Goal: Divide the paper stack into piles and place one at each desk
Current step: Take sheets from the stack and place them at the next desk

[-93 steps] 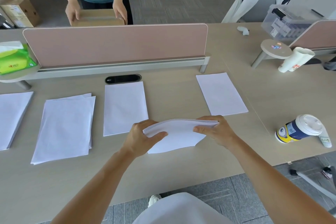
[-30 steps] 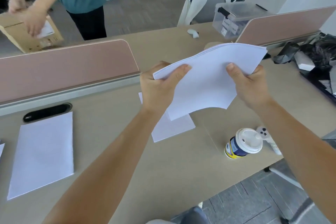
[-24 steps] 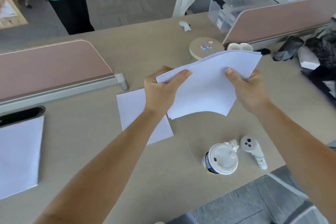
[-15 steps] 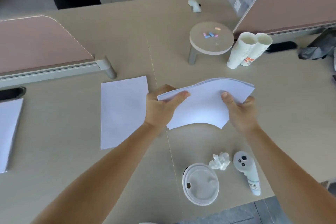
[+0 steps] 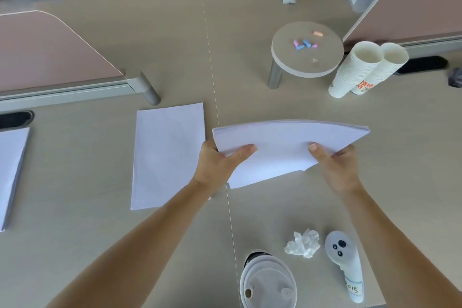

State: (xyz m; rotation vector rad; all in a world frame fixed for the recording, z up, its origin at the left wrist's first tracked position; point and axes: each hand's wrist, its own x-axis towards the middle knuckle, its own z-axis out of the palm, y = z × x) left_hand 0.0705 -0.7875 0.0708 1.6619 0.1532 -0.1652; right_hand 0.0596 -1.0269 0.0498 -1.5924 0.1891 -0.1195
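Both the left hand and right hand pinched the bowed paper stack above the worktop, seemingly about to peel off another pile there.

We see our left hand and right hand bare, no rings or watch, both forearms uncovered with no sleeve reaching into view.

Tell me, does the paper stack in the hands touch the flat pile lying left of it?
Apart. The head view shows a strip of bare desk between the held paper stack and the flat pile.
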